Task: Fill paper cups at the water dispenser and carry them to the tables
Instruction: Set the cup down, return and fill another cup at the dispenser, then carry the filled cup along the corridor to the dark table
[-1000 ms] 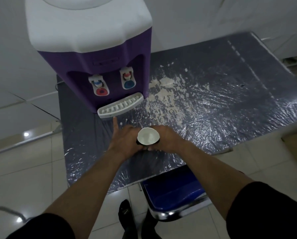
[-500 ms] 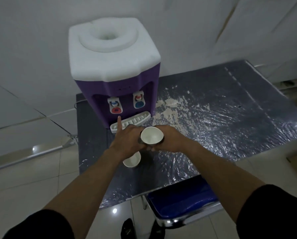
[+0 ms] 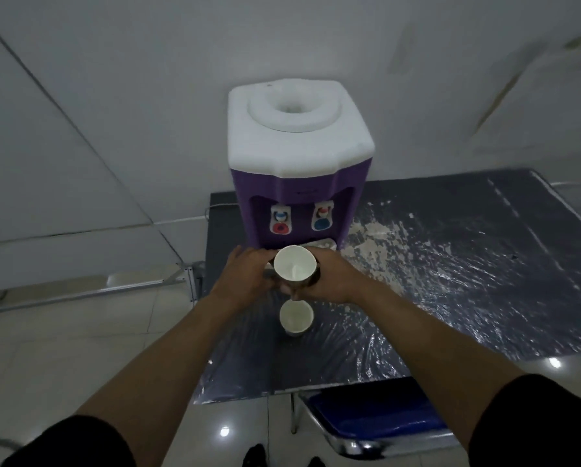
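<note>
The paper cup [image 3: 295, 267] in the hands stands nearly upright, its long axis running up and down with the mouth tipped a little toward the camera, so the pale inside wall and its seam show. It is white inside with a dark lower outside; whether it holds water cannot be told. The left hand [image 3: 248, 281] wraps the cup's left side and the right hand [image 3: 333, 281] wraps its right side, fingers curled narrowly around the wall and meeting under its base, so both hands grip the one cup. Beyond the fingertips stands the purple and white water dispenser [image 3: 299, 163], the cup just in front of its drip tray [image 3: 323, 244] and below the red tap [image 3: 280, 219] and the blue tap [image 3: 321, 215]. Nearer than the wrists, a second cup [image 3: 296, 317] stands upright on the plastic-covered table [image 3: 467, 281], mouth up, apart from both hands.
</note>
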`<state>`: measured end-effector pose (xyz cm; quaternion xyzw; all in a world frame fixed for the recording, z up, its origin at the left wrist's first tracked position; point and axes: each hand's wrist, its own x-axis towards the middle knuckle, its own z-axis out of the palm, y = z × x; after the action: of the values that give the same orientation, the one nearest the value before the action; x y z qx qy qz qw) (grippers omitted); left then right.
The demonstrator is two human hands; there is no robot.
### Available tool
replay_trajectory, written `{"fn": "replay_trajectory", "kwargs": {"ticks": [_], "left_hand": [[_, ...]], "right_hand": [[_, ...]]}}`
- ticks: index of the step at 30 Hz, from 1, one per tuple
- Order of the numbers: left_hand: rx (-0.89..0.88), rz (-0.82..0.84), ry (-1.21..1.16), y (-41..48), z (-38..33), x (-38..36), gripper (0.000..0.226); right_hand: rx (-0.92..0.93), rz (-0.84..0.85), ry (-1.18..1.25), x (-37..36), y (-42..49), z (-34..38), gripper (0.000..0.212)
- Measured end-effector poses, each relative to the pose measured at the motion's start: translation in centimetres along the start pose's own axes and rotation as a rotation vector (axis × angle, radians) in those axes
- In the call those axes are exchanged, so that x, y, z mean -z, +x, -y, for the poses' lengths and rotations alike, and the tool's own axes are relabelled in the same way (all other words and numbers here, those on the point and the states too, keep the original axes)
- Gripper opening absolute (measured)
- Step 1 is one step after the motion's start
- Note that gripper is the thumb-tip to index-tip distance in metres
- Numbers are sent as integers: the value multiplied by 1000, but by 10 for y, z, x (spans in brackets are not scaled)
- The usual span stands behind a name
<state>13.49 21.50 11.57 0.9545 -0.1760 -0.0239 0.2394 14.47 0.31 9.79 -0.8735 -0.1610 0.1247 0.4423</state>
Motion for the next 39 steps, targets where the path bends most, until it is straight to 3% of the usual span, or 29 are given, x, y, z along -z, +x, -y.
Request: {"fn": "replay_trajectory", "kwargs": {"ticks": [9,17,27,34,39], "left_hand": [[236,-156,-74,-80,58,70,48],[403,-260,-153,-158,119,184,45],[473,-444,-148,-257,181,343,35],[543,-579,-93,-338,212,417,47],[621,-704,-99,-396,232,451,41]], "right_hand": [[129,142,96,-68,42,93,68],[293,279,81,-135,98,219,61],[495,437,150,-207,140,412,47],[620,576,162,-264,146,529,40],[716,683,177,-314,148,595,38]]}}
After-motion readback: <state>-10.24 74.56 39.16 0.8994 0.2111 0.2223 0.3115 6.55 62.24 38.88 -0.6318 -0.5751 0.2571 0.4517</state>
